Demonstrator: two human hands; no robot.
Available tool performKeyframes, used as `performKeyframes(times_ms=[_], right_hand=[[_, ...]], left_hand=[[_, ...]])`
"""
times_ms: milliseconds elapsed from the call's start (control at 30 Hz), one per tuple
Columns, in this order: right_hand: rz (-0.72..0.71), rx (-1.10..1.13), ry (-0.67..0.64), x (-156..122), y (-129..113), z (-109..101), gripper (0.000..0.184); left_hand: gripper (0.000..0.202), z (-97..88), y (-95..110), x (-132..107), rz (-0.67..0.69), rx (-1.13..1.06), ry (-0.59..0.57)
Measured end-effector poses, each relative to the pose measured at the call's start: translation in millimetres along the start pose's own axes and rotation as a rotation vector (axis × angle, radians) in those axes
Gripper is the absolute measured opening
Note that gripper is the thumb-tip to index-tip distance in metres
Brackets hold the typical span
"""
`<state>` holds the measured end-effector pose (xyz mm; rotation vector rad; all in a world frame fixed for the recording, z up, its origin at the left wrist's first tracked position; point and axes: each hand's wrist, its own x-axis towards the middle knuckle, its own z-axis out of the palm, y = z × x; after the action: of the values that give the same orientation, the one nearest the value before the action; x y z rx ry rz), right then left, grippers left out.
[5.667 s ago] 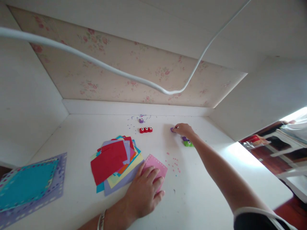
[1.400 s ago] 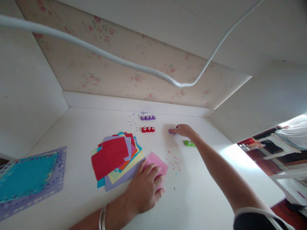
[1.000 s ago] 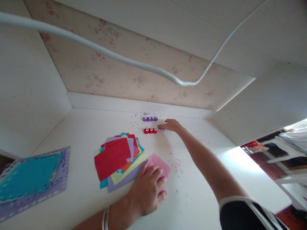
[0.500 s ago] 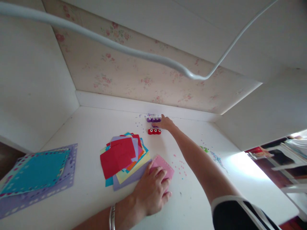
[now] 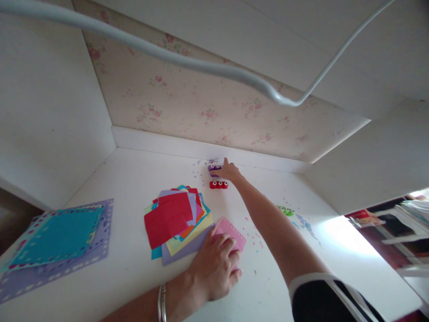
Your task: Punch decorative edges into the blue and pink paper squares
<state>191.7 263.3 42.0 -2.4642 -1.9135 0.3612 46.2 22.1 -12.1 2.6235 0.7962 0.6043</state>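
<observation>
My left hand [image 5: 217, 266] lies over a pink sheet of paper [image 5: 237, 237] with small holes along its edge, fingers spread on it. At the back of the table, my right hand [image 5: 230, 171] has its thumb and fingers around a small purple paper punch [image 5: 214, 168] with round eyes; part of it is hidden by the hand. Just in front sits a red punch [image 5: 218, 184] of the same kind, apart from the hand. Beside my left hand is a fanned pile of coloured paper [image 5: 170, 214], a red sheet on top.
At the left lie hole-edged blue and purple sheets [image 5: 63, 237]. A green punch [image 5: 286, 210] is beyond my right forearm, near blue scraps [image 5: 304, 225]. Purple and pink paper dots [image 5: 254, 235] are scattered about. A white cable [image 5: 214, 69] crosses above; a low wall [image 5: 167, 143] edges the back.
The view has shifted slightly, so things appear a little to the right. My right hand stays at the purple punch, covering more of it; my left hand remains on the pink sheet.
</observation>
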Motion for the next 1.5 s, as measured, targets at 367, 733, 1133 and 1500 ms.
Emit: performKeyframes(times_ms=[367, 733, 1133, 1500], right_hand=[[0.061, 0.026, 0.024, 9, -12, 3, 0.115], [0.036, 0.055, -0.007, 1, -10, -11, 0.119], [0.153, -0.056, 0.187, -74, 186, -58, 0.075], [0.195, 0.021, -0.016, -118, 263, -21, 0.097]], left_hand=[[0.038, 7.0, -2, -2, 0.010, -0.005, -0.013], [0.034, 2.6, -1, 0, 0.010, -0.005, -0.001], [0.036, 3.3, 0, -1, 0.000, -0.027, 0.003], [0.036, 4.2, 3, 1, 0.001, 0.007, -0.031]])
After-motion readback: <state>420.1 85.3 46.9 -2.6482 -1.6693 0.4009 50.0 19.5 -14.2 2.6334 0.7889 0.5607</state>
